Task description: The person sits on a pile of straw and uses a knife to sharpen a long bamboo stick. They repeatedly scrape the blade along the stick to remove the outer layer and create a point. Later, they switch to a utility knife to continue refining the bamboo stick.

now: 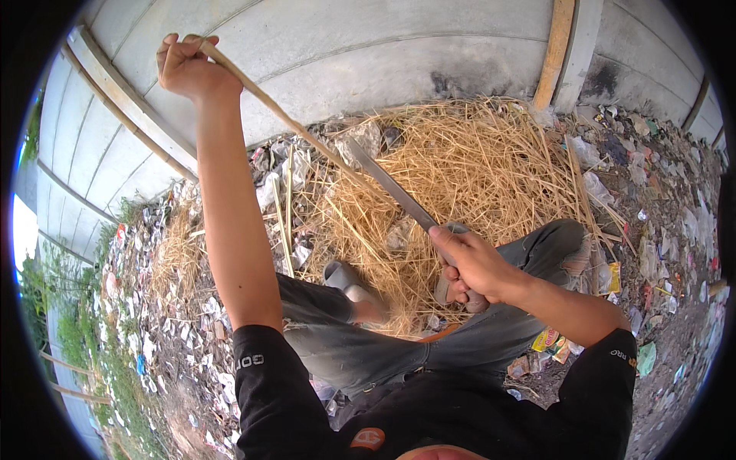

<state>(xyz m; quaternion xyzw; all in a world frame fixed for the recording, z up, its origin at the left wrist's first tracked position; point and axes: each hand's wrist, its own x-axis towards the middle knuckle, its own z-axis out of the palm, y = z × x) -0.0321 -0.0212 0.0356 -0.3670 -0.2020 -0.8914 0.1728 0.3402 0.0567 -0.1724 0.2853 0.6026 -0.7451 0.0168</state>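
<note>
The far left is cut off by the lens's black rim, where plants (pixel 73 330) blur together and a pale panelled wall (pixel 92 146) runs out of sight. Between that wall and the person, the ground (pixel 180 368) is strewn with paper and plastic scraps, mostly too small to tell apart.

The left hand (pixel 190 70) is raised before the panels, fingers curled closed around the upper end of a long, thin stick (pixel 284 115). The stick slants down and rightward toward the knife; its lower end is hard to make out against the straw. Below lies a grey sandal (pixel 335 274), with a foot in it, partly covered by the jeans (pixel 330 333).

In the middle, a back wall (pixel 399 65) of pale panels curves over a heap of dry straw (pixel 491 161). The knife (pixel 395 186) is above this heap, blade pointing up and left, its tip near the stick. Whether blade and stick touch cannot be told. The right hand (pixel 471 264) grips the handle, fingers wrapped round and hiding most of it. A grey shape (pixel 458 227) behind that hand is too covered to identify.

Farther right, a wooden post (pixel 553 57) stands against the panels, and more litter (pixel 652 230) spreads to the dark rim.
</note>
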